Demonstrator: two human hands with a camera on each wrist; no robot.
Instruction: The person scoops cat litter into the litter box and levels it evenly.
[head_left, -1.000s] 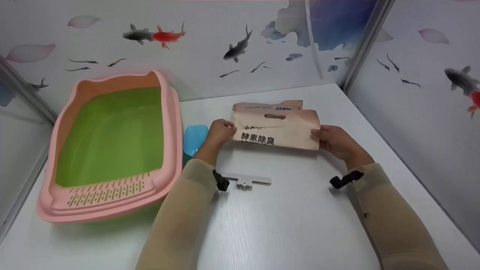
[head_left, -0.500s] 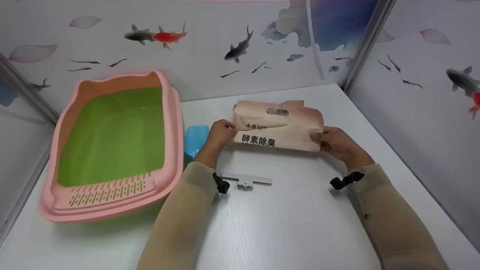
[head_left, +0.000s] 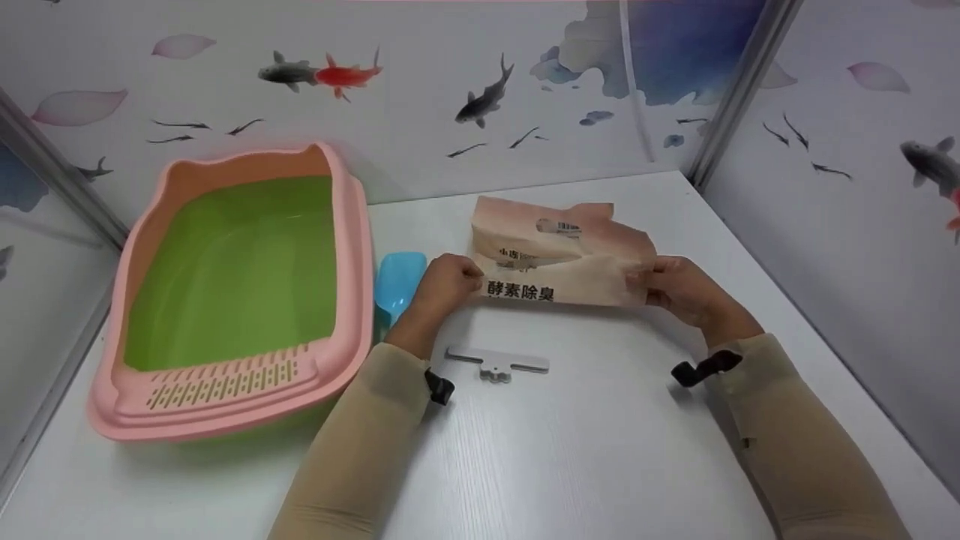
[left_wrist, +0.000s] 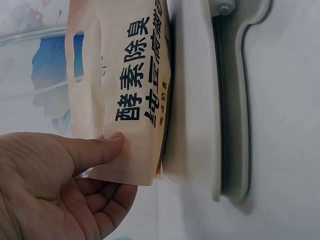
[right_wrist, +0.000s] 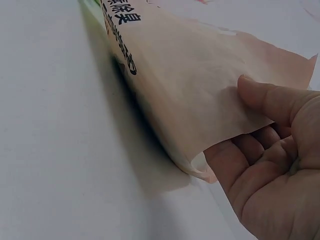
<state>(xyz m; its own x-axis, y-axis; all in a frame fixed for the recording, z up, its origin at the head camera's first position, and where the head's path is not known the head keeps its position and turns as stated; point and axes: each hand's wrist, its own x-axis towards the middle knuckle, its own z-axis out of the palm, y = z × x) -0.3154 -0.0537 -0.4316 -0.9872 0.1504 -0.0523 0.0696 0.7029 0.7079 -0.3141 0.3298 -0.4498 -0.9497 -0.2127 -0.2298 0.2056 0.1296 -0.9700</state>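
Paper bag (head_left: 592, 277), pink and cream with black printing, is held up between your two hands past the middle of the white table (head_left: 562, 450); whether its lower edge touches the tabletop you cannot tell. Nearest you are your beige sleeves (head_left: 352, 442), with black bands (head_left: 440, 388) at the cuffs. Past the left cuff, between your wrists, a white clip (head_left: 495, 370) lies on the table, near the bag but apart from it. Your left hand (head_left: 450, 283) pinches the bag's left edge, thumb on the printed face and fingers curled behind. Your right hand (head_left: 686, 289) grips the right edge likewise, thumb in front and fingers tucked behind. Creases cross the bag's front, and a slot shows near its far edge. Left of your left hand, a blue scoop (head_left: 400, 279) lies partly hidden by that wrist. Just beside it, a green tub (head_left: 232, 277) with a pink rim (head_left: 354, 292) stands with its slotted ledge toward you. Farthest off, the pale wall (head_left: 409, 169) carries dark and red fish (head_left: 346, 76), with a metal post (head_left: 739, 97) at the right corner.
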